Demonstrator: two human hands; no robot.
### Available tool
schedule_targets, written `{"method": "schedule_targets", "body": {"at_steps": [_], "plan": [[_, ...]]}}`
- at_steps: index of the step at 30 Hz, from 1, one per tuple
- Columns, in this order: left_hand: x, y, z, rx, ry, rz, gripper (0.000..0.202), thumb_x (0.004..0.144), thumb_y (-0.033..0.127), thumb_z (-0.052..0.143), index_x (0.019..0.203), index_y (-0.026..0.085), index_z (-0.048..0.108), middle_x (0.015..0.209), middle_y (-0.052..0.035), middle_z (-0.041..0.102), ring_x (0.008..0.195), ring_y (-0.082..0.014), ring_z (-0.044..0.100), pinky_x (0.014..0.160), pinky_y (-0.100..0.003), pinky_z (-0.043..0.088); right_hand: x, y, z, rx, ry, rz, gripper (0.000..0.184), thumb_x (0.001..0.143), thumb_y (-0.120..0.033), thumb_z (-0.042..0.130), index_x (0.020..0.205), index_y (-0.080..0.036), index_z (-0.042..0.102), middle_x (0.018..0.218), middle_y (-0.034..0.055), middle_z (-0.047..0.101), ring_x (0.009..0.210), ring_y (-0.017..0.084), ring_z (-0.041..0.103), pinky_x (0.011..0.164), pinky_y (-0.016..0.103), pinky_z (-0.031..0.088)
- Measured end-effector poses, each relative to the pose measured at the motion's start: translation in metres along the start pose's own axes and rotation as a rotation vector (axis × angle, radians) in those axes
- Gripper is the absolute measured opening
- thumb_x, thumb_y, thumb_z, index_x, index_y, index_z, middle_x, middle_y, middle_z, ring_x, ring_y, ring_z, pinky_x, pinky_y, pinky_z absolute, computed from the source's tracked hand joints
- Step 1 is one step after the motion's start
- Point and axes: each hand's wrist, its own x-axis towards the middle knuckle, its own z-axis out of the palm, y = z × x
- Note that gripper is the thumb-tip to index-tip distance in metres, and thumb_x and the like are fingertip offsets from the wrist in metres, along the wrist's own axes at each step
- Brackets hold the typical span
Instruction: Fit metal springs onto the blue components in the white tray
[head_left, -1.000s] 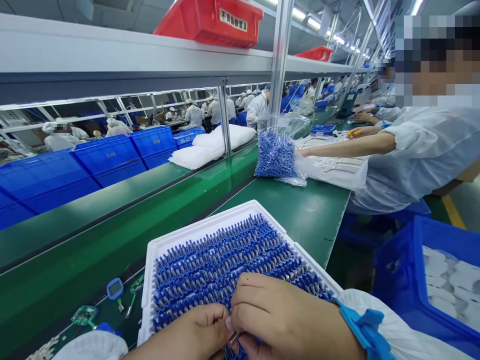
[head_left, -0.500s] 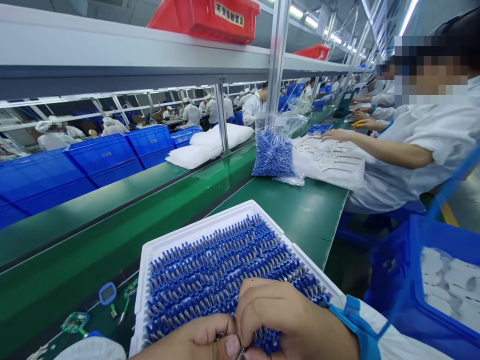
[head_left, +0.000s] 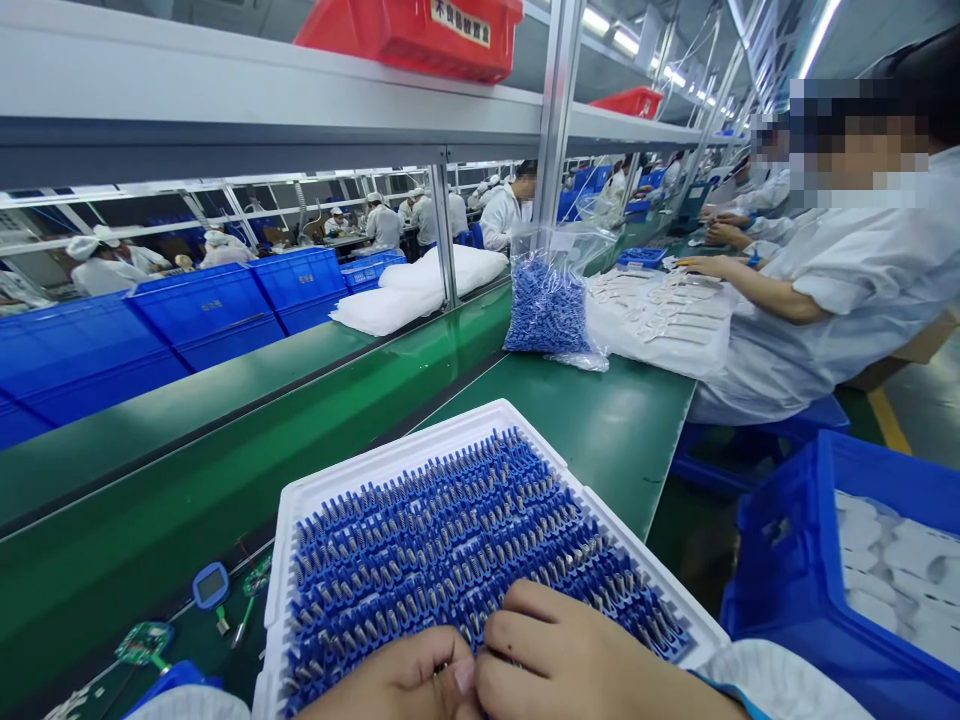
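A white tray point(head_left: 420, 452) lies on the green bench in front of me, filled with rows of small blue parts with metal springs point(head_left: 450, 540). My left hand point(head_left: 394, 683) and my right hand point(head_left: 577, 665) meet over the tray's near edge at the bottom of the view. The fingertips of both hands are pinched together on the parts there. What sits between the fingertips is hidden.
A clear bag of blue parts point(head_left: 549, 300) stands farther along the bench, beside a white sheet point(head_left: 660, 325) where a co-worker's arm point(head_left: 757, 290) rests. Small circuit boards point(head_left: 202, 600) lie left of the tray. A blue crate point(head_left: 847, 580) stands at right, a green conveyor point(head_left: 225, 470) at left.
Both my hands have slid lower toward the bottom edge, showing more of the tray's rows. The co-worker's arm has drawn back to the right.
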Motion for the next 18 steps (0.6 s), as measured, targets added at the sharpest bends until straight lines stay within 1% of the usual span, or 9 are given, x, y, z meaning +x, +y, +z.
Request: {"method": "schedule_targets", "body": {"at_steps": [2,5,7,8,9,11,13,15,18], "plan": [[0.000,0.000,-0.001,0.052,0.008,-0.004,0.057,0.055,0.073,0.060,0.066,0.020,0.042,0.060,0.0063,0.043,0.053,-0.0085,0.029,0.053,-0.025,0.019,-0.001,0.001,-0.001,0.031,-0.042,0.046,0.049,0.095,-0.008,0.023,0.056,-0.014,0.052,0.051,0.0006,0.046,0.047,0.012,0.036,0.043,0.025,0.034],[-0.006,0.007,-0.002,0.156,-0.001,-0.005,0.056,0.057,0.075,0.055,0.064,0.022,0.039,0.056,0.0084,0.036,0.052,-0.0093,0.025,0.050,-0.026,0.017,-0.006,0.002,-0.005,0.093,-0.149,0.068,0.029,0.088,-0.006,0.039,0.066,-0.014,0.055,0.057,0.0014,0.053,0.050,0.012,0.042,0.044,0.024,0.036],[-0.013,0.016,0.000,0.269,-0.006,0.025,0.054,0.062,0.075,0.050,0.064,0.023,0.038,0.056,0.0085,0.032,0.054,-0.0108,0.027,0.051,-0.026,0.021,-0.009,0.001,-0.008,0.247,-0.170,0.086,0.021,0.086,-0.006,0.044,0.070,-0.014,0.055,0.063,0.0018,0.057,0.055,0.012,0.049,0.048,0.021,0.039],[-0.016,0.021,0.001,0.360,0.013,0.042,0.052,0.067,0.074,0.045,0.065,0.022,0.039,0.059,0.0073,0.034,0.057,-0.0118,0.030,0.055,-0.026,0.026,-0.009,0.001,-0.010,0.338,-0.132,0.143,0.018,0.084,-0.005,0.047,0.071,-0.014,0.055,0.064,0.0014,0.058,0.058,0.012,0.052,0.051,0.020,0.041],[-0.020,0.026,0.002,0.458,0.031,0.050,0.049,0.072,0.071,0.041,0.068,0.022,0.041,0.065,0.0056,0.038,0.063,-0.0131,0.035,0.061,-0.026,0.030,-0.010,0.000,-0.011,0.432,-0.073,0.245,0.015,0.080,-0.005,0.050,0.071,-0.015,0.056,0.065,0.0006,0.060,0.059,0.011,0.054,0.054,0.018,0.043],[-0.025,0.034,0.006,0.664,0.069,0.052,0.041,0.081,0.062,0.032,0.075,0.023,0.043,0.078,0.0018,0.043,0.077,-0.0164,0.041,0.072,-0.027,0.033,-0.008,-0.002,-0.012,0.593,0.052,0.526,0.015,0.070,-0.002,0.054,0.069,-0.016,0.057,0.064,-0.0016,0.062,0.058,0.008,0.057,0.056,0.013,0.044],[-0.028,0.041,0.010,0.820,0.109,0.078,0.031,0.086,0.050,0.027,0.075,0.023,0.040,0.082,-0.0004,0.044,0.080,-0.0185,0.043,0.075,-0.028,0.032,-0.005,-0.003,-0.010,0.733,0.112,0.743,0.017,0.063,-0.001,0.055,0.069,-0.017,0.059,0.064,-0.0025,0.064,0.057,0.008,0.059,0.055,0.011,0.046],[-0.027,0.043,0.013,0.944,0.107,0.119,0.023,0.085,0.040,0.030,0.070,0.024,0.035,0.077,-0.0010,0.042,0.074,-0.0191,0.041,0.070,-0.029,0.032,-0.004,-0.002,-0.007,0.867,0.127,0.839,0.014,0.062,-0.004,0.053,0.067,-0.017,0.058,0.064,-0.0019,0.064,0.056,0.009,0.060,0.053,0.012,0.047],[-0.026,0.042,0.012,1.013,0.034,0.139,0.021,0.082,0.036,0.033,0.065,0.025,0.029,0.071,-0.0010,0.040,0.067,-0.0191,0.039,0.063,-0.029,0.031,-0.005,0.007,-0.007,0.878,0.150,0.873,0.011,0.069,-0.010,0.051,0.071,-0.016,0.060,0.066,-0.0006,0.064,0.058,0.010,0.060,0.054,0.016,0.048]]}}
